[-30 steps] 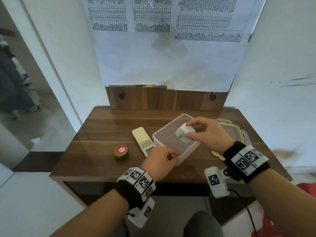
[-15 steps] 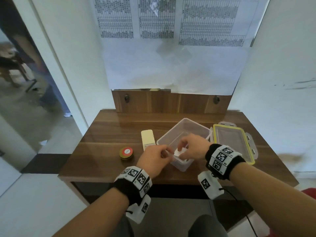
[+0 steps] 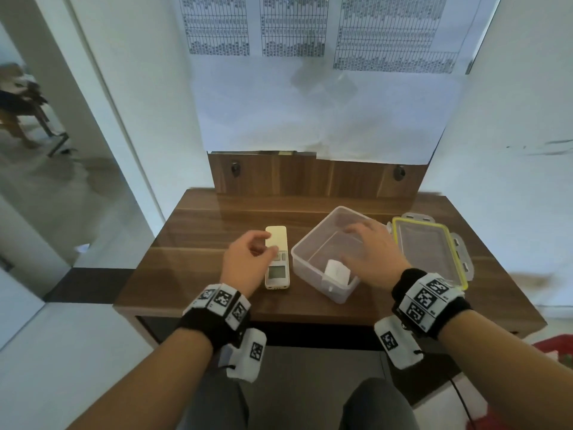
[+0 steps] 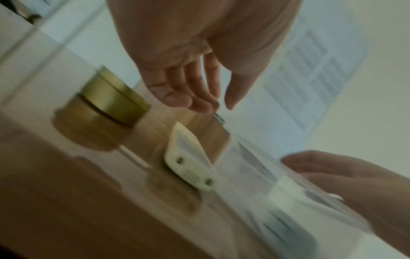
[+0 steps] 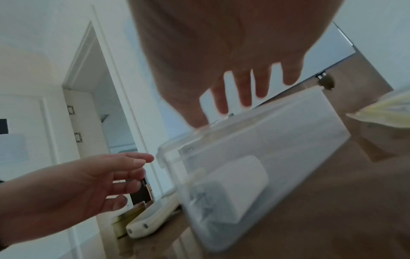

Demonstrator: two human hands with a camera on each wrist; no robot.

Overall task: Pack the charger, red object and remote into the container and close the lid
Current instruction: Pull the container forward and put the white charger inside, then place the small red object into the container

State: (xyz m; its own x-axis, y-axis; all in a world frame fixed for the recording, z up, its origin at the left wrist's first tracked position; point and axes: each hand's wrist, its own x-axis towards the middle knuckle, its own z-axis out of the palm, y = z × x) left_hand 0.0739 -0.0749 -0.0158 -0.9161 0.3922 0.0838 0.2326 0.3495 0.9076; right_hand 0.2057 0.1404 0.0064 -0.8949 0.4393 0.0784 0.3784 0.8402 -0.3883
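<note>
Both hands are free, nothing gripped. L hand (image 3: 248, 262) hangs over the table (image 3: 192, 243) w/ fingers loosely bent and thumb apart from them, palm down, just left of the container (image 3: 313, 243) and partly over the remote (image 3: 277, 259); whether it touches the remote can't be told. Left wrist view shows the same hand (image 4: 195, 73) w/ fingers slack, off the wood. R hand (image 3: 372, 252) is spread flat, fingers straight and apart, over the container's right side, fingertips toward its far wall; right wrist view shows the fingers (image 5: 246, 91) above the far rim, contact unclear.

Container is clear plastic, open-topped, set at an angle near mid-table. Charger (image 3: 336, 271), a white block, lies inside at the near corner; it shows through the wall in the right wrist view (image 5: 235, 189). Remote, cream w/ a small screen at its near end, lies flat on the wood just left of the container, long axis running front to back, apart from it by a narrow gap. Red object (image 4: 108, 99), a round tin w/ gold side, stands on the table left of the remote; in the head view the L hand hides it. Lid (image 3: 428, 243), clear w/ yellow seal and side clips, lies flat just right of the container.
</note>
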